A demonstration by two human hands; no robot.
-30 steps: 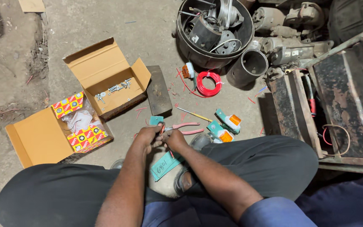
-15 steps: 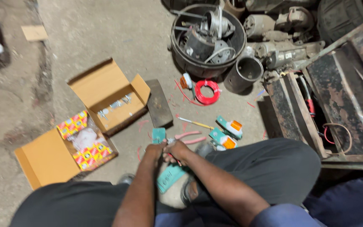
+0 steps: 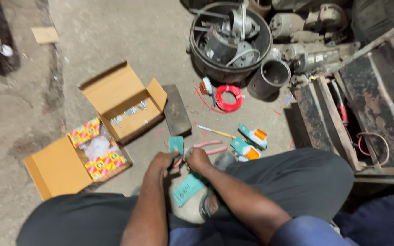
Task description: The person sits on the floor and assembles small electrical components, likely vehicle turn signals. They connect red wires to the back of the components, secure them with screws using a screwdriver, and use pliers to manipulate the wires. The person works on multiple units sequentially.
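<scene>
On the concrete floor, between the seated person's knees: left hand [image 3: 163, 163] and right hand [image 3: 198, 159] meet, knuckles up, both clenched around one small part; what it is cannot be told from here. A teal piece [image 3: 176, 144] shows just above the left hand, touching it. Pink-handled pliers [image 3: 209, 147] lie at 2 o'clock of the right hand, handles pointing right, the near end hidden by the fingers.

Below the hands, a teal card [image 3: 188, 189] rests against a shoe.

At 3 o'clock, near: two teal-and-orange lamps [image 3: 250, 142]. A thin yellow pencil-like stick [image 3: 215, 132] just above the pliers.

At 12 o'clock: dark flat block [image 3: 176, 110], beside an open carton [image 3: 124, 105] with small metal bits inside.

At 9 o'clock: second open carton [image 3: 58, 168], bright patterned packs and a white bag in it.

At 1 o'clock, well apart: red wire coil [image 3: 229, 97], black tub [image 3: 230, 41] of motor parts, dark metal cylinder [image 3: 270, 77].
</scene>
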